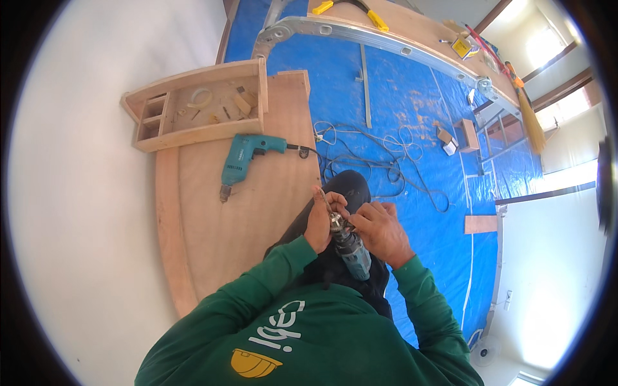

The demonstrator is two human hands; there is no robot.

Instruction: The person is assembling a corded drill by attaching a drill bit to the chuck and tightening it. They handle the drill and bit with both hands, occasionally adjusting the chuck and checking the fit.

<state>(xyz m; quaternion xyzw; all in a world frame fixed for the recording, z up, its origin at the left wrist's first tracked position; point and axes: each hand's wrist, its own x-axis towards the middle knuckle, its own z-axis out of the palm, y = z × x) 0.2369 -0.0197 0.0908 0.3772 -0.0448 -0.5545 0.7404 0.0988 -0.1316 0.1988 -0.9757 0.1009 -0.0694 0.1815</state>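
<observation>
A second, teal and grey power drill (355,257) lies along my lap, its metal chuck (337,222) pointing away from me. My left hand (319,222) is curled at the left of the chuck, fingers closed around a thin piece that looks like a drill bit (326,202). At the chuck's right side, my right hand (385,231) is closed in a pinch; what its fingertips grip is hidden. To the left, a teal corded drill (243,161) rests on its side on the wooden board (212,238), apart from both hands.
Beyond that drill sits a wooden tray (193,138) with a tape roll (200,98) and small pieces. Tangled cords (386,161) cross the blue floor sheet (412,238). A metal-framed workbench (412,55) spans the far side, with a broom (531,122) at its right. White wall borders the left.
</observation>
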